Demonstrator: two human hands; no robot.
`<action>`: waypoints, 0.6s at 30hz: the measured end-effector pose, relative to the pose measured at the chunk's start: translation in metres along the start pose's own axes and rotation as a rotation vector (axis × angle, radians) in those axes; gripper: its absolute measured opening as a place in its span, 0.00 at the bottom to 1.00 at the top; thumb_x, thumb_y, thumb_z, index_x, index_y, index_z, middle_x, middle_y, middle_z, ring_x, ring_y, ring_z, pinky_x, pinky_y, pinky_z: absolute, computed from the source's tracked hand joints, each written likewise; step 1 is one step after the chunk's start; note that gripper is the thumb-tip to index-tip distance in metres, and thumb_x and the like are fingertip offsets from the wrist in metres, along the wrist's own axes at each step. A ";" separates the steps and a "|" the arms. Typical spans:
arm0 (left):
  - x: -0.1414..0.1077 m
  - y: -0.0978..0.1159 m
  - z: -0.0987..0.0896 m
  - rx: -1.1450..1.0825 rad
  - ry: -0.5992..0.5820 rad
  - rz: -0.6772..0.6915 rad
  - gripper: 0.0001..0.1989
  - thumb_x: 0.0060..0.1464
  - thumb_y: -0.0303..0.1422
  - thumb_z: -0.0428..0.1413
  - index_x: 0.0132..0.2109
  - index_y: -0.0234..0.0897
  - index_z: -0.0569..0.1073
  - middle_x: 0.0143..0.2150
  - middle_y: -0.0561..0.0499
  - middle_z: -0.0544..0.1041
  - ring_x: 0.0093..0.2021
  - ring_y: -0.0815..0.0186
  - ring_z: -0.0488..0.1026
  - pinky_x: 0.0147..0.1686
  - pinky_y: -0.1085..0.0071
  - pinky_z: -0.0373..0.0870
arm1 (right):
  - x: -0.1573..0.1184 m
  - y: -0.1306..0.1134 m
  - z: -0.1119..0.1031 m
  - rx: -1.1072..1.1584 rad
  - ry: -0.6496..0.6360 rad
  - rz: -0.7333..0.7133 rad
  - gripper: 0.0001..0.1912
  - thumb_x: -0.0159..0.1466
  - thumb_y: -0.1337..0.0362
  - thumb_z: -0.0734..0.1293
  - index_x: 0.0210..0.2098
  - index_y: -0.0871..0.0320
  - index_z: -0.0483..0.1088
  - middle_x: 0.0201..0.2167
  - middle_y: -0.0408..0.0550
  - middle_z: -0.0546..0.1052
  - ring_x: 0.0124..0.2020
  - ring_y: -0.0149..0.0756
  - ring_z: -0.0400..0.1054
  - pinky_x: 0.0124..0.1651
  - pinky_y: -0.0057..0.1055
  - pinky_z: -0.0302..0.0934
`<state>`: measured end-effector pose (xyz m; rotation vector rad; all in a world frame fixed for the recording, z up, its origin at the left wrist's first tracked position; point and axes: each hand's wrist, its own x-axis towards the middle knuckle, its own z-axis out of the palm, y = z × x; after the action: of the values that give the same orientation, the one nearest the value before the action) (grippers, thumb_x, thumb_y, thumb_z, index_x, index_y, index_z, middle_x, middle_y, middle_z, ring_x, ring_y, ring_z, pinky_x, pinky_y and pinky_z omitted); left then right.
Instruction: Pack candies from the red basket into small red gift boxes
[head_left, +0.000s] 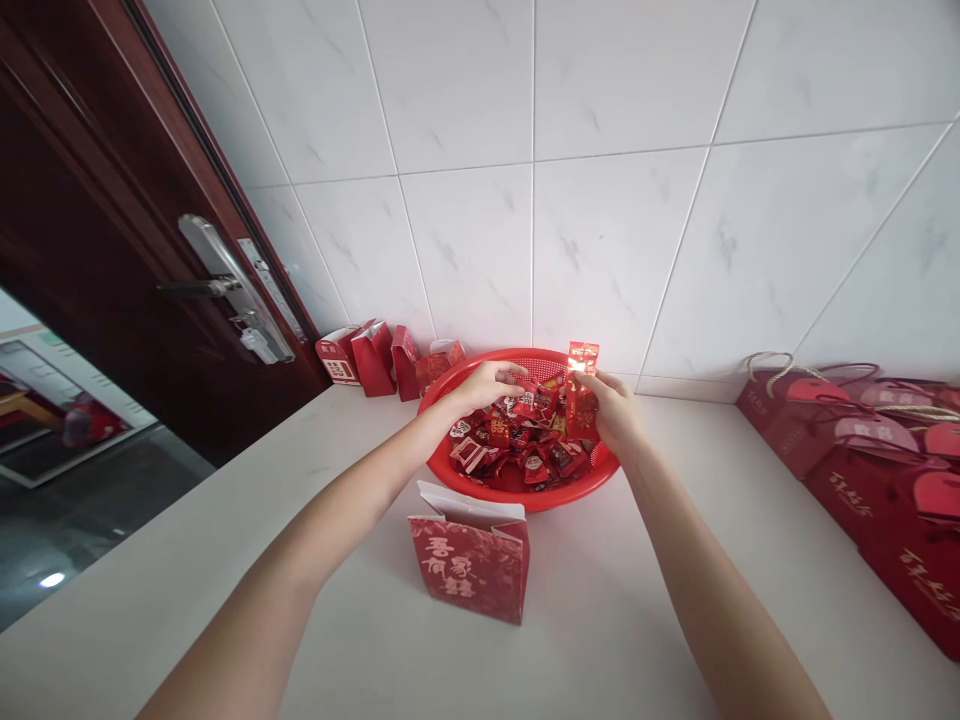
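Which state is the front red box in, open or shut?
Open: the box stands with its top flaps raised and parted.

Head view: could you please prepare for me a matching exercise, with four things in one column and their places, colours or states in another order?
Things:
1. Left hand
2. Right hand
3. Open paper box
4. Door

Descriptions:
A. Stands on the near side of the red basket
B. Dark reddish-brown, with a metal handle
C. Holds a long, shiny red packet
D. Reaches over the basket's left part

Pairs: 1-D, 2-C, 3-A, 4-B
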<state>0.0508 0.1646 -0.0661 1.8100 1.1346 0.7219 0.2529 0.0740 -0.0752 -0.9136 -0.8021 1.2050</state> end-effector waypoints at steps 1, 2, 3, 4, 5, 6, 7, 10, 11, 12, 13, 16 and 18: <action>0.000 0.001 0.000 0.000 0.002 0.004 0.18 0.49 0.27 0.67 0.50 0.35 0.80 0.39 0.50 0.81 0.38 0.66 0.75 0.39 0.70 0.69 | 0.000 0.000 0.000 -0.001 0.001 0.002 0.12 0.47 0.56 0.78 0.27 0.54 0.75 0.23 0.45 0.80 0.26 0.45 0.77 0.27 0.36 0.71; -0.001 0.001 0.000 0.000 0.002 0.010 0.18 0.50 0.27 0.66 0.50 0.35 0.80 0.38 0.50 0.81 0.38 0.66 0.75 0.40 0.70 0.69 | 0.000 0.000 0.000 -0.001 0.002 0.004 0.12 0.48 0.56 0.78 0.26 0.54 0.75 0.23 0.45 0.80 0.26 0.45 0.77 0.27 0.36 0.71; -0.001 0.002 0.001 -0.001 0.003 0.016 0.17 0.51 0.27 0.66 0.49 0.34 0.80 0.38 0.50 0.81 0.38 0.66 0.75 0.40 0.70 0.69 | 0.000 0.000 0.000 -0.001 0.002 0.006 0.12 0.47 0.56 0.78 0.26 0.54 0.75 0.23 0.45 0.80 0.26 0.45 0.77 0.27 0.36 0.71; -0.002 0.004 0.001 -0.002 0.003 0.018 0.16 0.51 0.27 0.65 0.49 0.33 0.80 0.39 0.49 0.81 0.38 0.66 0.75 0.40 0.70 0.70 | 0.000 0.000 0.000 -0.001 0.002 0.007 0.13 0.47 0.56 0.78 0.26 0.54 0.75 0.23 0.45 0.81 0.25 0.45 0.77 0.26 0.36 0.70; -0.002 0.005 0.001 -0.001 0.002 0.017 0.16 0.52 0.28 0.65 0.49 0.33 0.80 0.39 0.49 0.81 0.38 0.66 0.75 0.40 0.70 0.70 | -0.001 -0.001 0.000 0.000 0.002 0.006 0.13 0.46 0.56 0.78 0.26 0.54 0.76 0.23 0.45 0.81 0.25 0.44 0.77 0.26 0.36 0.70; -0.003 0.006 0.002 0.004 0.001 0.014 0.15 0.53 0.28 0.65 0.49 0.33 0.80 0.40 0.48 0.82 0.38 0.65 0.75 0.40 0.70 0.70 | -0.001 -0.001 0.001 0.001 0.002 0.006 0.13 0.46 0.56 0.79 0.26 0.54 0.76 0.23 0.45 0.81 0.24 0.44 0.77 0.25 0.35 0.70; -0.004 0.006 0.002 0.012 0.002 0.010 0.15 0.53 0.29 0.65 0.49 0.33 0.80 0.41 0.48 0.82 0.38 0.65 0.75 0.39 0.70 0.70 | -0.001 -0.001 0.001 0.000 0.003 0.006 0.13 0.45 0.56 0.79 0.26 0.54 0.76 0.23 0.45 0.81 0.24 0.44 0.76 0.25 0.35 0.70; -0.005 0.006 0.002 0.048 0.002 0.004 0.14 0.55 0.31 0.64 0.48 0.33 0.80 0.44 0.47 0.82 0.38 0.66 0.75 0.37 0.71 0.70 | -0.002 -0.002 0.001 -0.003 0.008 0.005 0.13 0.45 0.56 0.79 0.25 0.55 0.76 0.22 0.45 0.81 0.24 0.43 0.76 0.25 0.34 0.70; -0.005 0.005 0.002 0.062 0.001 0.002 0.13 0.55 0.31 0.64 0.48 0.34 0.80 0.45 0.46 0.82 0.38 0.66 0.76 0.37 0.72 0.70 | -0.002 -0.003 0.002 -0.004 0.008 0.005 0.13 0.46 0.56 0.79 0.25 0.55 0.76 0.23 0.45 0.81 0.25 0.44 0.77 0.26 0.35 0.70; -0.004 0.003 0.002 0.075 0.001 -0.001 0.13 0.54 0.31 0.64 0.47 0.34 0.80 0.45 0.46 0.82 0.38 0.66 0.76 0.36 0.72 0.70 | -0.003 -0.003 0.002 -0.006 0.007 0.005 0.13 0.46 0.56 0.79 0.26 0.55 0.76 0.23 0.45 0.81 0.26 0.44 0.77 0.26 0.35 0.70; -0.004 0.002 0.001 0.089 0.003 -0.001 0.12 0.54 0.31 0.64 0.46 0.34 0.81 0.45 0.47 0.83 0.38 0.66 0.76 0.35 0.73 0.70 | -0.003 -0.003 0.002 -0.008 0.006 0.004 0.13 0.46 0.56 0.79 0.26 0.55 0.77 0.24 0.45 0.81 0.27 0.45 0.78 0.27 0.35 0.71; -0.001 -0.003 0.000 0.129 0.011 0.005 0.14 0.51 0.33 0.67 0.45 0.37 0.81 0.43 0.48 0.83 0.36 0.65 0.76 0.32 0.73 0.70 | -0.003 -0.003 0.002 -0.011 0.002 0.001 0.13 0.46 0.56 0.79 0.27 0.54 0.77 0.24 0.45 0.82 0.28 0.45 0.78 0.27 0.34 0.70; 0.000 -0.006 0.000 0.147 0.013 0.009 0.15 0.50 0.35 0.68 0.45 0.37 0.81 0.42 0.47 0.83 0.34 0.65 0.77 0.31 0.72 0.70 | -0.003 -0.003 0.001 -0.013 0.002 0.002 0.13 0.46 0.56 0.79 0.26 0.54 0.77 0.24 0.45 0.82 0.27 0.44 0.77 0.26 0.34 0.70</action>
<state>0.0485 0.1661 -0.0717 1.9365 1.2152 0.6712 0.2523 0.0714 -0.0720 -0.9261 -0.8086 1.2012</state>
